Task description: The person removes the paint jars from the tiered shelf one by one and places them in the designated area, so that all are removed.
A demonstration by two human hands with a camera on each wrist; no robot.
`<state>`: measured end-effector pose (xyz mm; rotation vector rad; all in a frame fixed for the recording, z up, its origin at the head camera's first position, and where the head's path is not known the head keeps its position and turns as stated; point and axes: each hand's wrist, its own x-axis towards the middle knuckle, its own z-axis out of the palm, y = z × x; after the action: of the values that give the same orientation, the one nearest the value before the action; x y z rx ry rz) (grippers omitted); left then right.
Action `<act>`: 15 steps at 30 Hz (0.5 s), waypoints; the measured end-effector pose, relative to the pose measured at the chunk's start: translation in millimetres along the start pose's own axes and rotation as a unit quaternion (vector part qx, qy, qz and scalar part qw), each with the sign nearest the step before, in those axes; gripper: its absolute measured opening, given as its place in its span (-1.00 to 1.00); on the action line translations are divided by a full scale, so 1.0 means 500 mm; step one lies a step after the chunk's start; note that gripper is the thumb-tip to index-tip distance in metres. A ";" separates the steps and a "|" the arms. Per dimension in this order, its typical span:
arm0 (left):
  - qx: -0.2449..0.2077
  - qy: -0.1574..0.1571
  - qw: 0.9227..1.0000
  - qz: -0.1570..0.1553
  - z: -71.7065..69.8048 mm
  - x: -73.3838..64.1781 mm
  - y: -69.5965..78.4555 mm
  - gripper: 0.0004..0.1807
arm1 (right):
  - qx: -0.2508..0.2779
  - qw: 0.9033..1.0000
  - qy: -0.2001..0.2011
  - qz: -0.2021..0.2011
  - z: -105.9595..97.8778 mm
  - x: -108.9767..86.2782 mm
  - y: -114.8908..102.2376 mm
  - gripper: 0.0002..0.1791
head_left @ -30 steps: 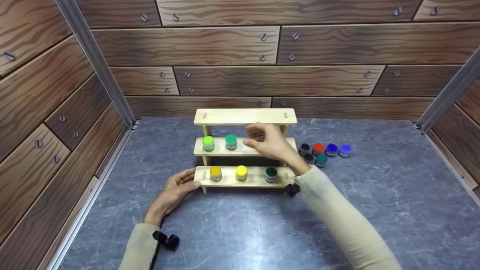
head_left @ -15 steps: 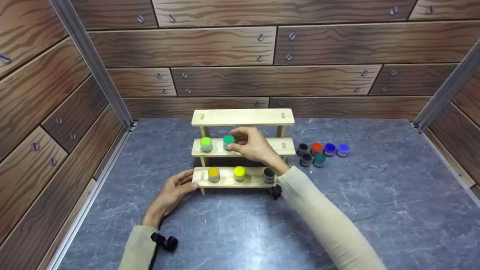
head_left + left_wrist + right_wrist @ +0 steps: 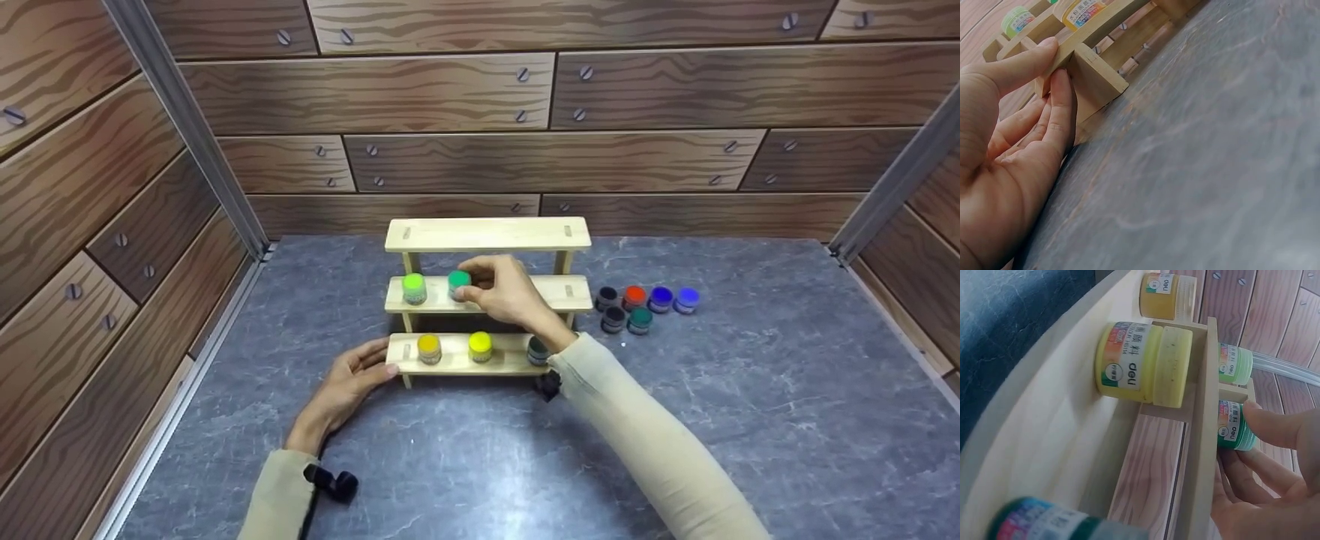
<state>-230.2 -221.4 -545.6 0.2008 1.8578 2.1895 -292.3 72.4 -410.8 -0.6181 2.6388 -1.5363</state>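
Observation:
A three-tier wooden stand (image 3: 487, 234) rises in the middle of the table. My left hand (image 3: 346, 386) grips the left end of its lowest step, thumb on top and fingers beneath in the left wrist view. On the middle step, my right hand (image 3: 506, 289) pinches a green paint jar (image 3: 1231, 425) between thumb and fingers; the jar is upright on the wood. Left of it is a light green jar (image 3: 413, 289). The lowest step bears an ochre jar (image 3: 429, 349), a yellow jar (image 3: 480, 346) and a dark green jar (image 3: 537, 351), which my right forearm partly covers.
Right of the stand, several more paint jars cluster on the grey marbled table (image 3: 750, 390), among them a red jar (image 3: 634, 297), a blue jar (image 3: 661, 299) and a teal jar (image 3: 640, 320). Wood-patterned walls (image 3: 450, 161) enclose the back and sides.
My right hand has moved left along the middle step to the green jar and taken hold of it. The left hand keeps its grip on the stand.

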 end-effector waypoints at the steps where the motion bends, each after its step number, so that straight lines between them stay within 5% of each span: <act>1: 0.001 0.000 1.000 -0.001 0.001 0.000 0.000 -0.18 | 0.002 1.000 0.000 -0.004 -0.004 -0.002 -0.001 -0.57; 15: 0.008 0.002 1.000 -0.001 0.000 0.000 0.003 -0.20 | 0.023 0.999 0.026 -0.026 -0.096 -0.045 -0.005 -0.56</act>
<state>-230.4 -221.7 -544.0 0.1971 1.8771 2.1763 -281.0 118.8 -388.0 -0.6575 2.6371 -1.6426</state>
